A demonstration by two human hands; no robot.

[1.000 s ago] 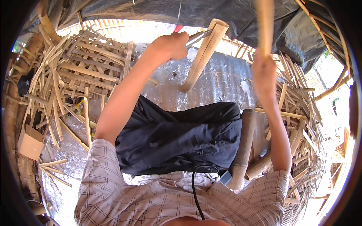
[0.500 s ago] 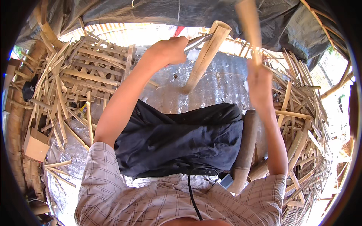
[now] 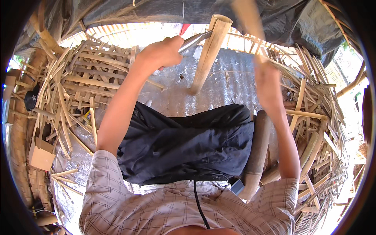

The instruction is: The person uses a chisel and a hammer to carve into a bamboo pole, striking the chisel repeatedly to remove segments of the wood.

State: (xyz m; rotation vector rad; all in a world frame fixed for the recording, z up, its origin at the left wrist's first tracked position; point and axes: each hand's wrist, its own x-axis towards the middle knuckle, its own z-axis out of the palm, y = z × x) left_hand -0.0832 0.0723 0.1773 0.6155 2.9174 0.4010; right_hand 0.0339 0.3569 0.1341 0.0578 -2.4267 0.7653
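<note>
In front of my black-clad legs a length of bamboo (image 3: 210, 58) stands on end, leaning slightly right at its top. A long crack runs down its side. My left hand (image 3: 166, 53) is closed around the grip end of a knife (image 3: 194, 41); its blade reaches the bamboo just below the top rim. The handle is hidden in my fist. To the right of the bamboo, my right hand (image 3: 269, 84) is wrapped round a pale wooden stick (image 3: 248, 17), held raised. Hand and stick are smeared by motion, and the stick is apart from the knife.
Bamboo strips (image 3: 58, 105) are heaped on the left beside a woven slat panel (image 3: 96, 84). More strips (image 3: 313, 113) pile up on the right. A thick bamboo pole (image 3: 257, 149) lies by my right leg. A cardboard box (image 3: 42, 154) sits at far left; dark sheeting (image 3: 149, 13) hangs across the back.
The bamboo's top and my left hand with the knife have shifted left, leaving the bamboo more upright. The stick in my right hand has swung slightly left. The view has shifted a little.
</note>
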